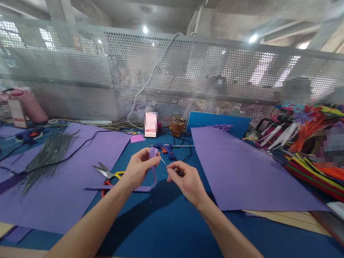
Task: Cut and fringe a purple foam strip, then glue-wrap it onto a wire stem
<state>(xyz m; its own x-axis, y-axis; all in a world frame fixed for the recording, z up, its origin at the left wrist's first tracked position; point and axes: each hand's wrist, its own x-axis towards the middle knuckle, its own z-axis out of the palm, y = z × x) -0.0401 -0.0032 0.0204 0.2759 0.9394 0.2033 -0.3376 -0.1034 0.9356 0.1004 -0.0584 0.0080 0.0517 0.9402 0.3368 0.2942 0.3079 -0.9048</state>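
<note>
Near the middle of the blue table, my left hand point(141, 167) pinches the end of a narrow purple strip point(154, 178), which hangs down and curves back to the left. My right hand point(186, 180) has its fingers closed on a thin wire point(163, 160), whose upper end meets the strip at my left fingertips. Scissors point(106, 172) with yellow and red on the handles lie left of my left hand, partly under the strip. Just beyond my hands is a blue glue gun point(168, 148).
Large purple sheets point(102, 146) point(237, 171) lie on both sides, the left one under dark thin stems point(50, 154). Behind stand a phone-like pink object point(151, 124), a copper-coloured spool point(177, 126) and a perforated metal screen point(161, 74). Colourful strips point(327, 172) are piled at right.
</note>
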